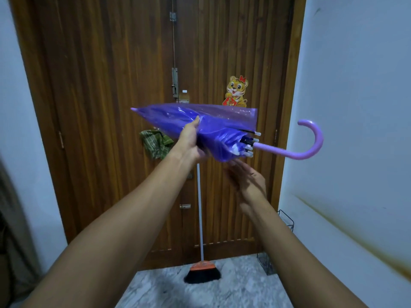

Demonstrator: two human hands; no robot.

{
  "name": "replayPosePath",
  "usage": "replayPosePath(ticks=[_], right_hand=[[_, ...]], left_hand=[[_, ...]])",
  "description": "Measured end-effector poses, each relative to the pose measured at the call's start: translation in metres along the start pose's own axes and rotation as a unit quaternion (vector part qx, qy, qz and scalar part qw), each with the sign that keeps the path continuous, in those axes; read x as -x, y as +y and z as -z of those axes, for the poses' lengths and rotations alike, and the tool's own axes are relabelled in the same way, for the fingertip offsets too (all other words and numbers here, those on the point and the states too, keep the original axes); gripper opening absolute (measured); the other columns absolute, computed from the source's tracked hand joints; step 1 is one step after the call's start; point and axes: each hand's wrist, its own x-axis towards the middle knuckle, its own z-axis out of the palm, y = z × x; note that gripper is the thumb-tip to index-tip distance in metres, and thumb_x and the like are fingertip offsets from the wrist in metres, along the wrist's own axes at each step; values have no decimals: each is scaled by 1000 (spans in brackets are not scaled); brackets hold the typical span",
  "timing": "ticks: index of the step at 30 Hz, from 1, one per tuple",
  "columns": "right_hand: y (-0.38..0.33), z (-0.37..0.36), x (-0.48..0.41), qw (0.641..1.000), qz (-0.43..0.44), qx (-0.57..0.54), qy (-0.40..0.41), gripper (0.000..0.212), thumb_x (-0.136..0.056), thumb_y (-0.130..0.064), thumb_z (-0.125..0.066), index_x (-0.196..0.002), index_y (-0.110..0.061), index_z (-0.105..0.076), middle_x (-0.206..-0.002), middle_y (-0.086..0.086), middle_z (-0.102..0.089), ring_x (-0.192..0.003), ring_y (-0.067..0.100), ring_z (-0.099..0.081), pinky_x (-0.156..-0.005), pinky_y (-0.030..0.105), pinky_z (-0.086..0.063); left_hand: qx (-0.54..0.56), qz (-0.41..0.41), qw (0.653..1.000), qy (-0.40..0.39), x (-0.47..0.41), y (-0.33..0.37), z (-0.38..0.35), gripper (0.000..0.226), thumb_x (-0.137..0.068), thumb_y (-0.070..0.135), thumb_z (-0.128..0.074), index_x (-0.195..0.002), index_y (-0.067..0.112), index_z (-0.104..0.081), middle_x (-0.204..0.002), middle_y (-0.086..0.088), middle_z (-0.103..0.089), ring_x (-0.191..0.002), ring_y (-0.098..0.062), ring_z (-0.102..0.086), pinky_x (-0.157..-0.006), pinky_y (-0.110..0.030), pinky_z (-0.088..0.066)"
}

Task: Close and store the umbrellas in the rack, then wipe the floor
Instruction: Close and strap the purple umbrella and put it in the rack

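A folded purple see-through umbrella (222, 127) lies almost level in the air in front of a wooden door. Its tip points left and its curved lilac handle (311, 143) points right. My left hand (189, 141) grips the canopy around its middle from below. My right hand (249, 181) hovers just under the rib ends with its fingers spread, holding nothing. A black wire rack (287, 221) stands on the floor at the right wall, partly hidden behind my right forearm.
A broom (202, 272) with a white stick leans upright against the wooden door (111, 107). A green checked cloth (155, 145) hangs on the door behind the umbrella. White walls close in on both sides. The floor (233, 290) is grey marble.
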Motion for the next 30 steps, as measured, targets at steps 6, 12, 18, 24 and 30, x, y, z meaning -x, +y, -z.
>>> replayPosePath(ticks=[6,12,18,24,30], right_hand=[[-25,14,-32,997,-30,4,-78,48,-87,9,-62,-132,-6,-59,-90,7,-72,-71,16,-68,-70,24,-59],[-36,26,-34,989,-66,-28,-130,38,-80,-1,-71,-117,-6,-68,-92,4,-78,-80,12,-73,-67,20,-60],[-45,27,-28,975,-92,-144,-142,31,-77,0,-66,-107,-11,-67,-86,6,-72,-73,13,-70,-77,23,-57],[-47,26,-23,980,-111,-20,-166,22,-92,-25,-66,-107,-11,-74,-98,11,-71,-93,23,-62,-103,38,-43],[-47,22,-19,979,-164,1,-122,49,-80,-48,-78,-105,-7,-72,-100,11,-58,-92,20,-59,-95,33,-53]], left_hand=[[-93,29,990,-100,4,-9,38,41,-103,35,-44,-92,4,-69,-83,-14,-76,-74,-27,-75,-66,-41,-64],[-114,38,987,-105,8,-10,54,46,-104,34,-46,-87,4,-78,-84,-11,-77,-75,-26,-76,-70,-40,-64],[-163,4,983,-84,7,-5,62,47,-105,20,-43,-81,5,-80,-79,-9,-77,-70,-20,-76,-68,-31,-63],[-257,-49,964,-51,0,-4,71,40,-106,-3,-26,-125,-15,-60,-134,-29,-58,-126,-34,-59,-110,-34,-44],[-237,-37,969,-66,9,-1,67,41,-104,14,-45,-83,4,-79,-75,-8,-76,-62,-15,-74,-60,-26,-61]])
